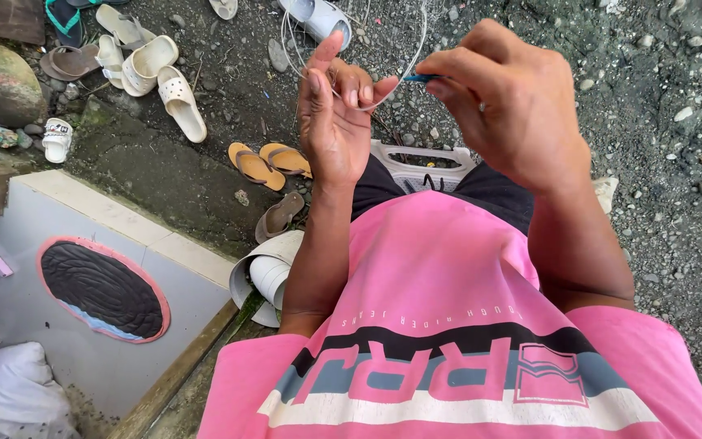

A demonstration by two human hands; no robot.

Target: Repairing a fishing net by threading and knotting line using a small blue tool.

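Observation:
My left hand (336, 114) is raised in front of me with its fingers curled around loops of thin clear line (416, 49), the index finger pointing up. My right hand (507, 106) is just to its right, pinching a small blue tool (421, 78) whose tip points at the left fingers. A ring sits on one right finger. The line arcs above both hands. Below them lies my pink shirt (448, 325) and dark shorts.
Several sandals and slippers (149, 73) lie scattered on the gravel at the upper left, a tan pair (268, 162) nearer. A white plastic basket (421, 167) is under my hands. A grey tiled floor with an oval dark mat (101, 286) is at the lower left.

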